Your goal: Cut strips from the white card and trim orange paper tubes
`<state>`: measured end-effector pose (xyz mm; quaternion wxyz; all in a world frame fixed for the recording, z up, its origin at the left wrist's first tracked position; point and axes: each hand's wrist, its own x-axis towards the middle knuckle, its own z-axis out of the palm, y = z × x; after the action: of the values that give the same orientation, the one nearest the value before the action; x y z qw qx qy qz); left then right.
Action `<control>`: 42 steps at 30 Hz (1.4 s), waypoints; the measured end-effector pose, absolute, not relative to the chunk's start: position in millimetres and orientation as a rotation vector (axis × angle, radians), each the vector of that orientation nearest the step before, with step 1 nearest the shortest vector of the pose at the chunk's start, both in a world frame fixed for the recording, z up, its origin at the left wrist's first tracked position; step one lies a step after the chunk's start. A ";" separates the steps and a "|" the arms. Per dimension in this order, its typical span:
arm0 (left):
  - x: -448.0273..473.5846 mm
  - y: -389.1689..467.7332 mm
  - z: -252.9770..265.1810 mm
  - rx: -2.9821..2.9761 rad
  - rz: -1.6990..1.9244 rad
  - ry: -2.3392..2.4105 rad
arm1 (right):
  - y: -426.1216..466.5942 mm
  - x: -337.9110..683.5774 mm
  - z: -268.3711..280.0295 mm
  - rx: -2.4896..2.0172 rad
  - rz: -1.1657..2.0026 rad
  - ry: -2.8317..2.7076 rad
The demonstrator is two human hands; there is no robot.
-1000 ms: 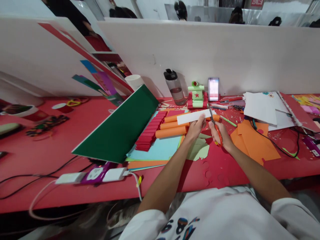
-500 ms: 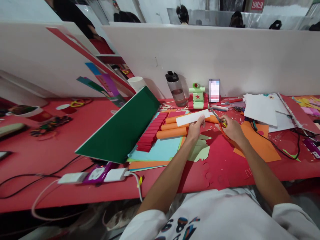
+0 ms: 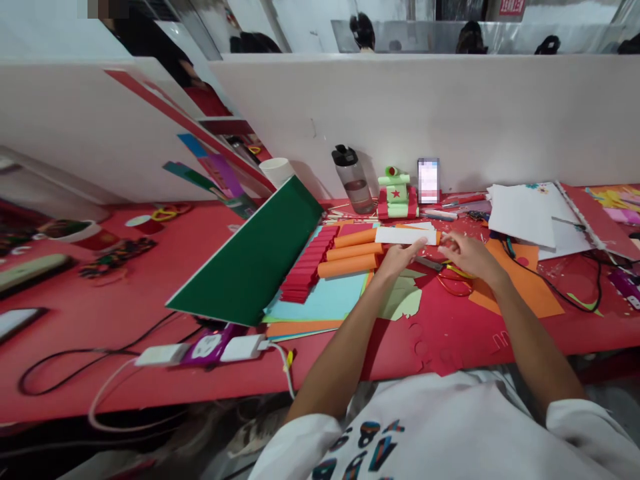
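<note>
My left hand (image 3: 400, 259) pinches a white paper strip (image 3: 404, 235) along its lower edge, over several orange paper rolls (image 3: 350, 267). Close to the strip's right end is my right hand (image 3: 465, 253), its fingers bent and apart with nothing visible in them. Below that hand, scissors (image 3: 431, 264) with yellow and red handles lie on the red paper (image 3: 445, 327). To the left of the rolls sits a row of narrow red paper rolls (image 3: 307, 270) on light blue sheets (image 3: 340, 290). Pale green paper scraps (image 3: 403, 297) lie under my left wrist.
A green board (image 3: 250, 260) leans on the left. At the back stand a water bottle (image 3: 354, 183), a green and red paper model (image 3: 397, 195) and a phone (image 3: 429, 181). White sheets (image 3: 523, 217), orange paper (image 3: 520, 283) and a black cable are at right. A power strip (image 3: 207, 348) lies front left.
My right hand has let go of the scissors, which now rest on the table. The white strip in my left hand has shifted right and lies more level, and the right hand is nearer its end.
</note>
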<state>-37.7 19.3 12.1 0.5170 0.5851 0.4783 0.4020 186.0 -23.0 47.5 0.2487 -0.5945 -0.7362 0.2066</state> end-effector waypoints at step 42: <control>-128.1 26.0 51.1 2.329 0.213 1.434 | 13.2 204.9 3.9 -1.227 0.931 -1.756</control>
<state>-128.1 26.0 51.1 0.1976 0.8322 0.5125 0.0762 204.9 13.2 3.9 0.3922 -0.4832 -0.6916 0.3666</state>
